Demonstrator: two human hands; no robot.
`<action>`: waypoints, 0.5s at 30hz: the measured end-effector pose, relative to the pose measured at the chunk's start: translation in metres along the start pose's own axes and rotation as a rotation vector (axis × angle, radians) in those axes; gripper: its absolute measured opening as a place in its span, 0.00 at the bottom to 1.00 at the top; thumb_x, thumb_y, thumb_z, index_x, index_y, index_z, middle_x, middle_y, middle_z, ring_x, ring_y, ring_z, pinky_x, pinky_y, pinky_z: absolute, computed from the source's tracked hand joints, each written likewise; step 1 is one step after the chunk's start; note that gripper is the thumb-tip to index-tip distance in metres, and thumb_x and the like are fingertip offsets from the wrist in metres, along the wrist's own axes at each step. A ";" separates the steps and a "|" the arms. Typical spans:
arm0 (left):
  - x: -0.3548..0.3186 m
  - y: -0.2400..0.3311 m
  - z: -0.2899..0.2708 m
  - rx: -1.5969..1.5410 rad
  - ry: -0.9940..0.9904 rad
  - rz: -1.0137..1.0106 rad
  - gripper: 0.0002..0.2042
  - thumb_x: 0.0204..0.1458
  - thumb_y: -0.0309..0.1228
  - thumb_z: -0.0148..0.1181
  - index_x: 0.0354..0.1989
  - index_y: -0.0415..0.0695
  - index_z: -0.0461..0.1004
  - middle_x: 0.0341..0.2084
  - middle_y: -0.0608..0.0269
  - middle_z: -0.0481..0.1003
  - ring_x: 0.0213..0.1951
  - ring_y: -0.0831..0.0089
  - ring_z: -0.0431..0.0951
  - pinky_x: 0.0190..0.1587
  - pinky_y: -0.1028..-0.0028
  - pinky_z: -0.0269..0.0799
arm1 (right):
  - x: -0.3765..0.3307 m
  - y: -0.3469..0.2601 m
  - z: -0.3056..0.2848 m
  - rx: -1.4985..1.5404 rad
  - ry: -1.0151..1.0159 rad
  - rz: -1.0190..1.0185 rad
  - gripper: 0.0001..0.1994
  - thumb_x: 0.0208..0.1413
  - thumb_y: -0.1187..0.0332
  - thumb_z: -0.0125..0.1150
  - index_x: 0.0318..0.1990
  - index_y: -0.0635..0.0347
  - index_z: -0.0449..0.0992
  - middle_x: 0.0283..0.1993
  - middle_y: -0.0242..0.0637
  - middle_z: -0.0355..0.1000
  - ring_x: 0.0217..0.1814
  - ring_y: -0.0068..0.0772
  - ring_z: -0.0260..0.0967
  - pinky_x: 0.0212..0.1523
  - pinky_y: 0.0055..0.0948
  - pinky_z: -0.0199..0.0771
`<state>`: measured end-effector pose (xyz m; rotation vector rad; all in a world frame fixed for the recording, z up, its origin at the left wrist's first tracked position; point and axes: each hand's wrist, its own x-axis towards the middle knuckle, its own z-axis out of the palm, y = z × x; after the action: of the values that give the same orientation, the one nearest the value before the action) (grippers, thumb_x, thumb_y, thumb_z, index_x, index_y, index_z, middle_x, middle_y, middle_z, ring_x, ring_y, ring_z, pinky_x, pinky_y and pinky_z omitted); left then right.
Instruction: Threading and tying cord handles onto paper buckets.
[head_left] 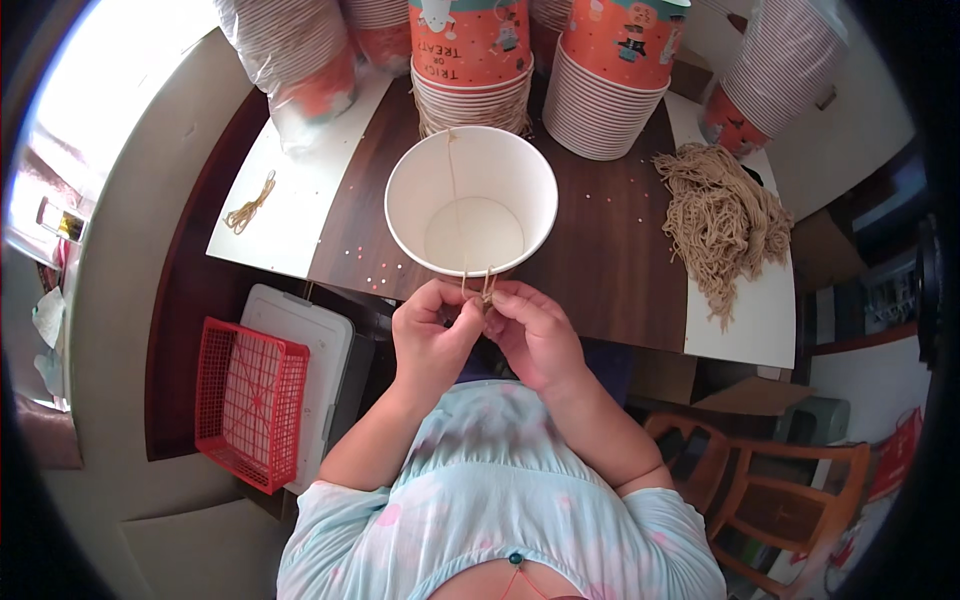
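Your left hand (432,335) and right hand (533,335) both pinch the tan string (487,287) at the near rim of the white paper bucket (471,200), which stands on the counter (600,250) edge. Pull too hard and the bucket could tip toward your lap, or the string ends could slip from your fingertips before they hold.

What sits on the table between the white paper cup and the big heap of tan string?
Only bare dark tabletop with tiny specks, between cup and string heap, in the head view.
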<state>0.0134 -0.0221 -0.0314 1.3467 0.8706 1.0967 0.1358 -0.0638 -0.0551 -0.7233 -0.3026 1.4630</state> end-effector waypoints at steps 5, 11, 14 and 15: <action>-0.001 0.001 -0.001 0.049 -0.013 0.023 0.02 0.52 0.18 0.57 0.32 0.34 0.75 0.26 0.67 0.76 0.28 0.85 0.73 0.33 0.84 0.69 | 0.002 0.000 -0.002 0.036 -0.013 0.054 0.08 0.56 0.69 0.57 0.41 0.60 0.76 0.33 0.26 0.74 0.30 0.13 0.62 0.32 0.16 0.61; -0.002 -0.002 -0.006 0.213 -0.039 0.241 0.07 0.49 0.16 0.58 0.37 0.32 0.75 0.32 0.61 0.76 0.32 0.80 0.75 0.34 0.83 0.71 | -0.002 -0.003 0.005 -0.178 0.019 -0.133 0.08 0.56 0.69 0.58 0.39 0.62 0.77 0.34 0.27 0.75 0.31 0.12 0.63 0.34 0.16 0.64; 0.001 0.001 -0.002 0.333 0.032 0.416 0.08 0.43 0.17 0.62 0.34 0.36 0.76 0.27 0.58 0.77 0.26 0.75 0.77 0.30 0.80 0.73 | -0.004 -0.003 0.015 -0.193 0.073 -0.209 0.06 0.56 0.70 0.59 0.36 0.64 0.77 0.35 0.27 0.74 0.31 0.12 0.63 0.35 0.17 0.65; 0.001 0.001 -0.002 0.333 0.031 0.417 0.08 0.43 0.17 0.62 0.34 0.36 0.76 0.27 0.58 0.77 0.26 0.75 0.77 0.30 0.80 0.73 | -0.004 -0.002 0.013 -0.193 0.073 -0.210 0.06 0.56 0.70 0.59 0.36 0.64 0.77 0.35 0.27 0.74 0.31 0.12 0.63 0.35 0.17 0.65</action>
<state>0.0111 -0.0208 -0.0303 1.8510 0.8410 1.3312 0.1288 -0.0641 -0.0431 -0.8709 -0.4541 1.2169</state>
